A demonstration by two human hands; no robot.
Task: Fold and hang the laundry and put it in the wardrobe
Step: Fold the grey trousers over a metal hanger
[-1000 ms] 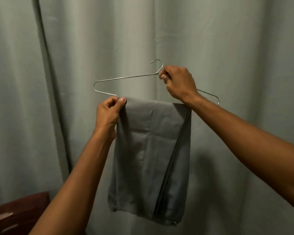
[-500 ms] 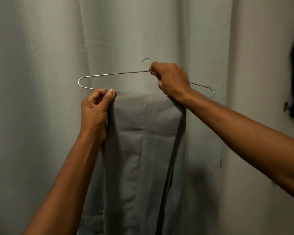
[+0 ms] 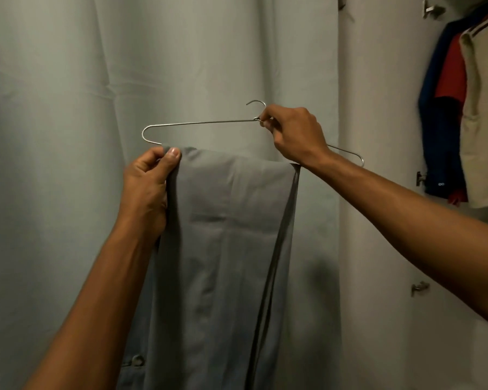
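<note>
Grey trousers (image 3: 226, 235) with a darker seam stripe, on a silver wire hanger (image 3: 197, 123) — pale grey-green curtain (image 3: 68, 136) behind. Hanging clothes (image 3: 462, 108) — navy, red, and cream.

The folded grey trousers (image 3: 223, 249) run off the bottom edge, hems unseen. The right hand (image 3: 295, 136) hides the thin wire hanger's (image 3: 197, 123) neck. At far right, hanging blue, red and cream garments (image 3: 462, 108) are blurred, perhaps jackets.

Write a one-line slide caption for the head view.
Right hand holds a wire hanger by its neck while the left hand pinches grey trousers draped over its bar.
</note>
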